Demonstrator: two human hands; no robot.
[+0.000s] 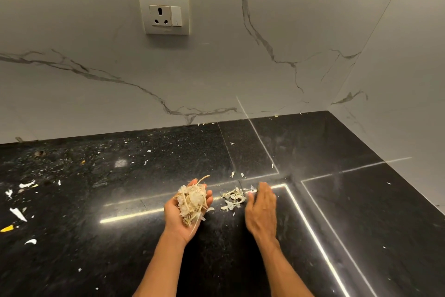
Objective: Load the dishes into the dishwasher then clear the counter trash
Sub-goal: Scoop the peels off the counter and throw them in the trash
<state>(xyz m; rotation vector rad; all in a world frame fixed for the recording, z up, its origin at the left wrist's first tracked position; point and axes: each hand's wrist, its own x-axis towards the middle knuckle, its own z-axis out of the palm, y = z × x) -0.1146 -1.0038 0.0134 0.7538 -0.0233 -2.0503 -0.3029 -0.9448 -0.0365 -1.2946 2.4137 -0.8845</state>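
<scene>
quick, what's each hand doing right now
Left hand: cupped palm up, holding a heap of dry peel scraps.
Right hand: open, fingers straight, beside the small scrap pile on the counter.

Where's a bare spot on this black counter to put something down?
Best: the right side of the counter, between the right hand and the side wall, only specks. Crowded: peel pile between the hands, scraps far left.
</scene>
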